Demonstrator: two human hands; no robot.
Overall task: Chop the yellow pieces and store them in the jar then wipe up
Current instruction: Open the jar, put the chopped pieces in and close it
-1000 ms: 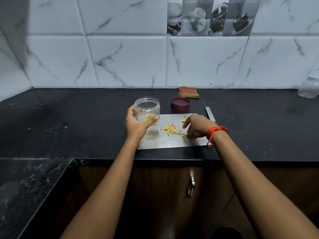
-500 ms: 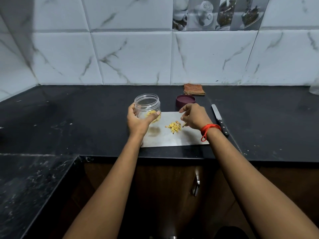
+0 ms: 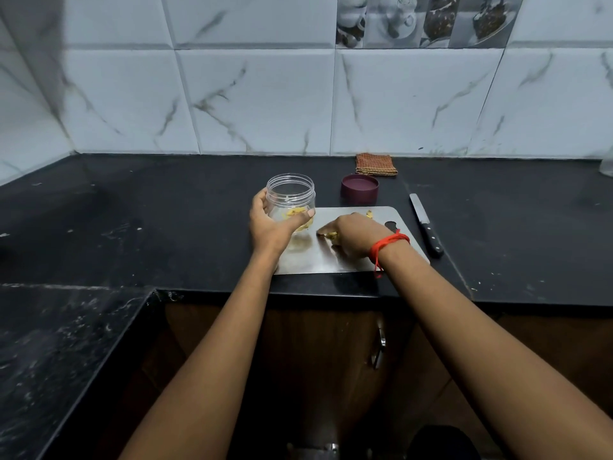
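The right grip (image 3: 355,239) is curled down on the yellow pieces (image 3: 330,234), which are pinched at its fingertips on the steel board (image 3: 331,262). Just beside it, the uncapped clear jar (image 3: 291,194) is clasped upright by the left grip (image 3: 265,224); a few more pieces are seen inside. A stray piece (image 3: 369,213) is left near the board's far edge.

Black stone desk (image 3: 166,210), running wide from left to right. Near the front edge, at centre, a steel cutting board (image 3: 318,260) lies flat. Just beyond its far edge sits a maroon lid (image 3: 359,189), and behind that, against the wall, a folded checked cloth (image 3: 375,164). Right of the board, a black-handled knife (image 3: 425,224), blade pointing away. Far right, a clear container (image 3: 607,166), mostly cut off.
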